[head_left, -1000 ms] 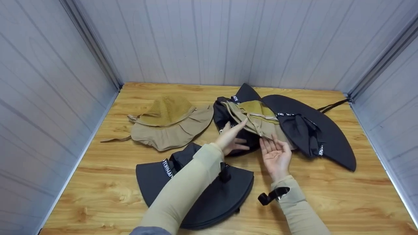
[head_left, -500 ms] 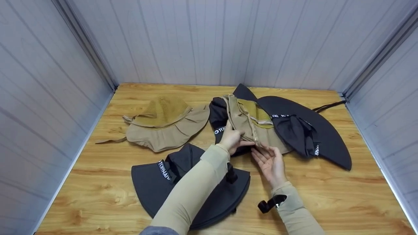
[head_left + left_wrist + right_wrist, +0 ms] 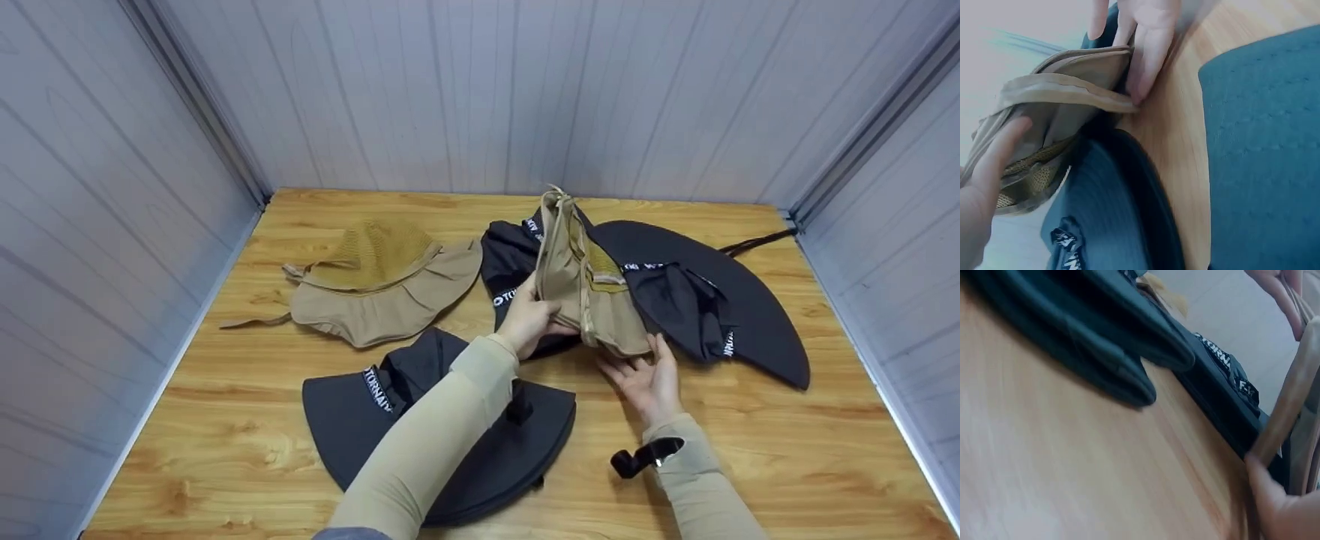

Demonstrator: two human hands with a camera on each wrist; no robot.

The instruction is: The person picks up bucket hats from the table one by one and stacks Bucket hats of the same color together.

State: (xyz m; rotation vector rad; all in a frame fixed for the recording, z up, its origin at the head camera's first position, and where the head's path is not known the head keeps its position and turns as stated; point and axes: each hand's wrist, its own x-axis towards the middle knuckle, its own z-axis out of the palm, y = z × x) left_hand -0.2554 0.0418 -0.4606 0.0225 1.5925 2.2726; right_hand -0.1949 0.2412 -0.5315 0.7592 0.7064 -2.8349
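Observation:
A khaki sun hat (image 3: 564, 296) with a mustard mesh crown stands folded and partly raised, its open underside facing right. Its left side is gripped by my left hand (image 3: 527, 321), the thumb lying on the fabric in the left wrist view. My right hand (image 3: 649, 386), palm up, holds the lower right brim edge, fingers underneath and thumb at the edge. In the right wrist view, a fingertip (image 3: 1261, 478) presses the brim. Behind the raised hat, a black hat (image 3: 506, 259) is partly hidden. Another black wide-brimmed hat (image 3: 757, 300) lies to its right.
A second khaki hat (image 3: 382, 311) with a mustard mesh crown lies at the left, its tie trailing. Nearer me, a folded black hat (image 3: 352, 412) lies beneath my left forearm. Pale panel walls (image 3: 450, 97) enclose the wooden table (image 3: 225, 450) on three sides.
My left hand has taken hold of the khaki hat and tipped it upright from lying flat. My right hand has slid right along the brim. The other hats lie as before.

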